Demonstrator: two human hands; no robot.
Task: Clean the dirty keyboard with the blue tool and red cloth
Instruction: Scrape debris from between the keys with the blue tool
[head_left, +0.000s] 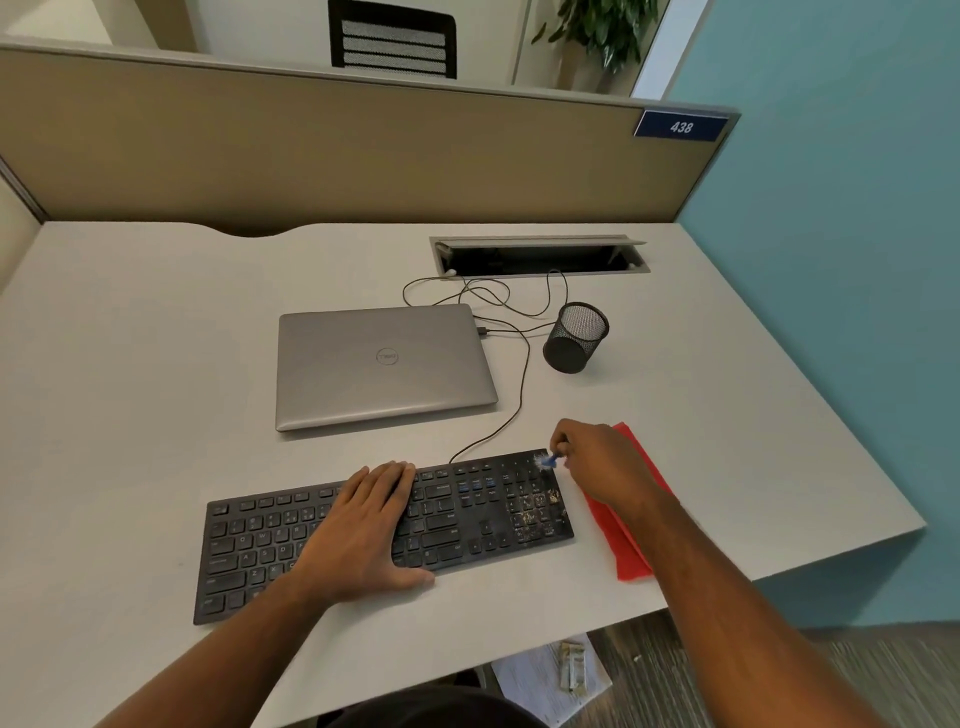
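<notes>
A black keyboard (467, 519) lies across the front of the desk, with pale crumbs scattered over its number pad at the right end. My left hand (371, 525) rests flat on the middle keys, fingers straight. My right hand (597, 465) pinches a small blue brush (549, 460), whose bristles touch the keyboard's top right corner. A red cloth (631, 551) lies on the desk just right of the keyboard, partly hidden under my right hand and forearm.
A shut silver laptop (384, 366) sits behind the keyboard, with a black mesh pen cup (575, 338) to its right. Thin cables (514, 374) run from the keyboard and laptop to an open cable tray (537, 254). The desk edge (841, 553) falls away at right.
</notes>
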